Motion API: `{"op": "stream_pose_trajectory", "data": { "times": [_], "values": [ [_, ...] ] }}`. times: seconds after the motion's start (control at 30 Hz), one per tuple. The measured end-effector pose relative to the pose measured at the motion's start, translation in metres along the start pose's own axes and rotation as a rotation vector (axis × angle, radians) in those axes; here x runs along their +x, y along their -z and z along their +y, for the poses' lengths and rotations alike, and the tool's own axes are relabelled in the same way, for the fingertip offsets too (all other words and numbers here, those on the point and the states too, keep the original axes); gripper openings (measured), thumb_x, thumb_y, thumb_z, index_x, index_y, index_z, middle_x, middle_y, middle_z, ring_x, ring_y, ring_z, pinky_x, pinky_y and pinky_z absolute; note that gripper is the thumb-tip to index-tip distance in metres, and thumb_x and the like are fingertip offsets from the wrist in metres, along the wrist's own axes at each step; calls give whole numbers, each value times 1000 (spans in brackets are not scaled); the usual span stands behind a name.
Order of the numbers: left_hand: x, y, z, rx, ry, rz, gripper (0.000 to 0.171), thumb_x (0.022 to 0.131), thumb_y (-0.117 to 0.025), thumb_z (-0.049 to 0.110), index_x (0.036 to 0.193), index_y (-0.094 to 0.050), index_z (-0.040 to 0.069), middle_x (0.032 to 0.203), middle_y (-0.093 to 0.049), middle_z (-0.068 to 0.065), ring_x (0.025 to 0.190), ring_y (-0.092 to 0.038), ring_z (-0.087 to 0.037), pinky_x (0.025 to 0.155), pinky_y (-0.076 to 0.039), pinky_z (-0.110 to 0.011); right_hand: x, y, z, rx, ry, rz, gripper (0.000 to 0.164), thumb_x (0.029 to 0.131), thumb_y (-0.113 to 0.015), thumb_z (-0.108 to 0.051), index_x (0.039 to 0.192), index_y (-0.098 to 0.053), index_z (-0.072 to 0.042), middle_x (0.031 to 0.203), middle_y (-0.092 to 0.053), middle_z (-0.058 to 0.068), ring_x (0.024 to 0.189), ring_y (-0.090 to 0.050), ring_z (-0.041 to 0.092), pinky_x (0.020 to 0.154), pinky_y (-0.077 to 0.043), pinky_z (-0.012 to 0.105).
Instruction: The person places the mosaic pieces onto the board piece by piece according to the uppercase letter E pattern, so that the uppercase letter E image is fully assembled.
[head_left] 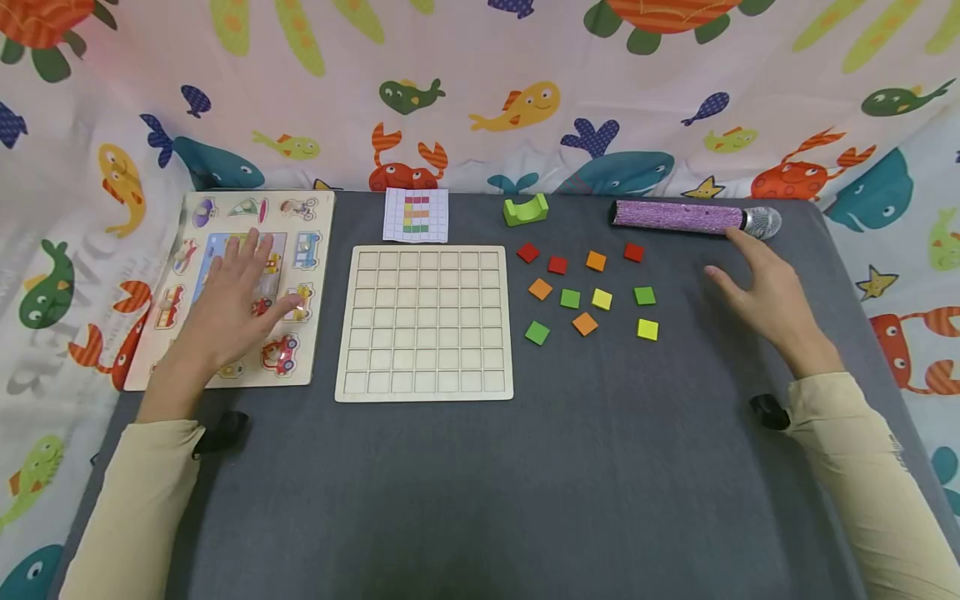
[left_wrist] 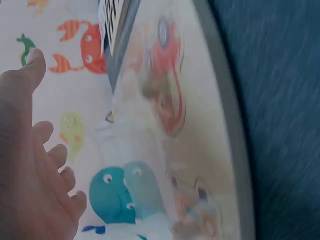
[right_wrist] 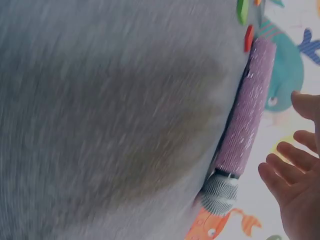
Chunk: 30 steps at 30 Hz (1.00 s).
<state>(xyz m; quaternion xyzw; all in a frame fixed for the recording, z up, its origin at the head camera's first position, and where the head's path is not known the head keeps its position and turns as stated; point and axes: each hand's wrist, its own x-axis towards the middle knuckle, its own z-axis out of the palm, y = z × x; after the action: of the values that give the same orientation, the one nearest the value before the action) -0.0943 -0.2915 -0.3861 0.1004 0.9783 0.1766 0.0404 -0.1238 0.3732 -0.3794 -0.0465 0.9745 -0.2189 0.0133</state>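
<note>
In the head view my left hand (head_left: 228,308) is over the wooden picture puzzle board (head_left: 300,367), fingers spread and holding nothing; whether it touches the board I cannot tell. My right hand (head_left: 776,300) is just in front of a glittery purple microphone (head_left: 675,217), its fingers extended near the silver head. The right wrist view shows the microphone (right_wrist: 247,110) apart from the right hand (right_wrist: 295,170). Between the hands lies a wooden grid board (head_left: 423,325) with bare squares. To its right are scattered small tiles, such as a red tile (head_left: 557,265), an orange tile (head_left: 585,324) and a green tile (head_left: 537,333).
A small card (head_left: 416,215) with a coloured square pattern lies behind the grid board. Right of it stands a light green curved block (head_left: 526,210). A curtain (head_left: 480,67) printed with sea animals hangs behind and beside the grey table (head_left: 480,500).
</note>
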Motion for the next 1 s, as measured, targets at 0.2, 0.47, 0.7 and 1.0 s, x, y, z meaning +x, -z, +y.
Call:
{"op": "stream_pose_trajectory", "data": {
  "times": [0.2,0.47,0.7,1.0],
  "values": [
    [-9,-11,18,-12,-69,3,92,93,-59,52,159,-8,12,164,-3,-13,150,5,-32,121,0,-53,-2,-6,-22,36,78,38,65,95,-65,-16,152,-34,-5,153,-35,22,135,-38,46,110,-29,62],
    [-15,-30,42,-37,-104,-86,94,91,-63,53,159,-12,14,164,-10,-13,150,-5,-33,120,-10,-55,11,-25,-54,74,150,44,60,91,-70,-8,145,-45,-2,144,-46,23,115,-55,47,96,-45,61],
    [-21,-46,61,-35,-167,-128,94,88,-66,55,158,-19,14,164,-13,-11,150,-10,-32,120,-15,-53,33,-46,-89,121,255,34,50,91,-71,-8,137,-53,1,133,-56,22,112,-59,41,94,-49,55],
    [-36,-56,68,-43,-250,-194,100,83,-67,63,157,-23,13,162,-18,-13,148,-17,-36,116,-22,-57,53,-75,-134,175,279,-40,39,92,-70,-10,128,-62,2,125,-63,20,113,-61,35,96,-50,49]
  ]
}}
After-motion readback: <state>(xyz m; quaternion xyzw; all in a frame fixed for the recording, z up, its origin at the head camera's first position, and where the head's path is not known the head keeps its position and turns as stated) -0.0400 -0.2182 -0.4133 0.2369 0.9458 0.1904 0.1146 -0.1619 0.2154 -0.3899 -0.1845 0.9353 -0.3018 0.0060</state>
